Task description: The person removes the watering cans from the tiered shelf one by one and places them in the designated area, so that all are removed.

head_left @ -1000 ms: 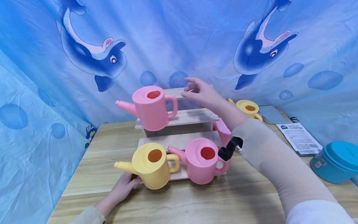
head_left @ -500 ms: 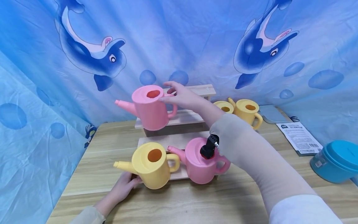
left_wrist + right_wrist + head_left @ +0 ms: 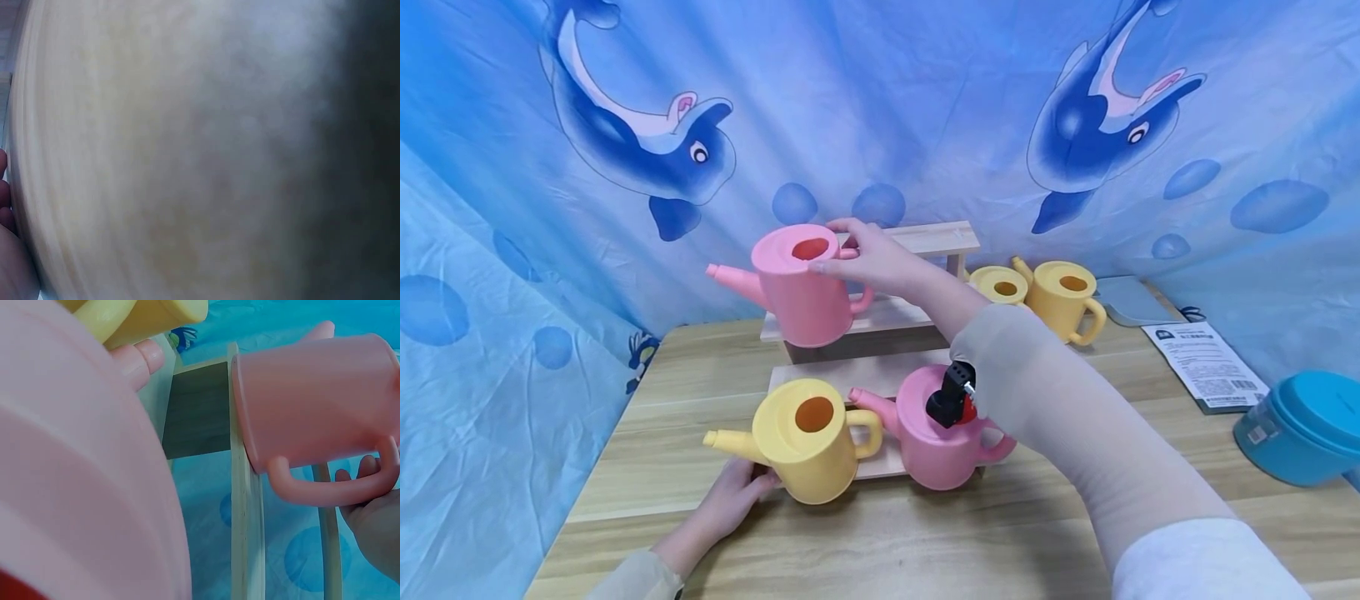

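Observation:
A pink watering can [image 3: 808, 300] stands on the middle step of a tiered wooden rack [image 3: 850, 371], its spout to the left. My right hand [image 3: 880, 262] grips it at the handle and upper rim, and some fingers are hidden behind it. Lower on the rack, a yellow watering can [image 3: 808, 450] and a second pink watering can [image 3: 936, 450] stand side by side. By the rack's lower left corner, my left hand [image 3: 730, 504] rests low beside the yellow can. Its fingers are partly hidden by the spout and barely show in the left wrist view.
Two more yellow watering cans, one of them a yellow can [image 3: 1060, 300] in plain sight, stand behind my right arm. A printed sheet [image 3: 1206, 367] and a blue lidded tub [image 3: 1303, 425] lie to the right. Behind the wooden table [image 3: 692, 400] hangs a blue dolphin curtain [image 3: 880, 108].
My right hand has moved left from above the rack's top step to the upper pink can's handle and taken hold there. That can and my left hand have stayed in place.

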Tool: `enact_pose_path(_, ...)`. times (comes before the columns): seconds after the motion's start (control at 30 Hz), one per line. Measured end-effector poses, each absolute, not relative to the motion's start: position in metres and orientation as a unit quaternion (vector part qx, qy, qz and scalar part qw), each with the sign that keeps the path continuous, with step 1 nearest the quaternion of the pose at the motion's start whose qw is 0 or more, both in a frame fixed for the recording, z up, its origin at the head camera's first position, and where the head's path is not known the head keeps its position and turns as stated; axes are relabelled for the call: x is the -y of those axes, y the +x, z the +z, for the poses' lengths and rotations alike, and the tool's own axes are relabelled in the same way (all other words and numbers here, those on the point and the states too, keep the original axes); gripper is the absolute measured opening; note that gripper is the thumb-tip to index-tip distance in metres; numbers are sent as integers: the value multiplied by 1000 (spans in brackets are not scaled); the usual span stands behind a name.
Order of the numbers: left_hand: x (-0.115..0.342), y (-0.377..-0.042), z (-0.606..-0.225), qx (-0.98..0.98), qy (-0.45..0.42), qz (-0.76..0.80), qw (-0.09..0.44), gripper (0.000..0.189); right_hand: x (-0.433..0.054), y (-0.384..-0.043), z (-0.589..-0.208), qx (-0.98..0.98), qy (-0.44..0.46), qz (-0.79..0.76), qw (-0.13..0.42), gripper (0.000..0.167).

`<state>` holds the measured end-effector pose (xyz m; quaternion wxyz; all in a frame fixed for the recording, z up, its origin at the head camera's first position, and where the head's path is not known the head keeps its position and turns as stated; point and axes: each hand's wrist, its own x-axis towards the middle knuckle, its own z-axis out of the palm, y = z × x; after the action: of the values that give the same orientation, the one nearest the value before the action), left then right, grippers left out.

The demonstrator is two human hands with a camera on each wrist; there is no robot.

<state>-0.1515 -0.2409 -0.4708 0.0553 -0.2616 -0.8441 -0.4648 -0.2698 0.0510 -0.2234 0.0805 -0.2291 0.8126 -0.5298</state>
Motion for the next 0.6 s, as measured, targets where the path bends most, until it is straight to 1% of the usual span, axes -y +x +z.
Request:
enact_pose_path(0.2, 242, -150, -471, 848, -257, -460, 56, 22, -57, -267, -224, -812, -216, -536, 79, 71)
enact_pose_path(0.4, 242, -151, -473, 846, -260, -463, 54, 23, -67, -265, -225, -800, -206, -557, 89, 72)
enact_pose_path(0.47, 240, -149, -469, 846, -261, -462, 54, 23, -71, -265, -225, -800, -201, -559, 88, 71)
enact_pose_path(0.6, 231, -141, -451, 845, -260, -464, 53, 21, -79, -265, -226, -806, -201, -551, 78, 70)
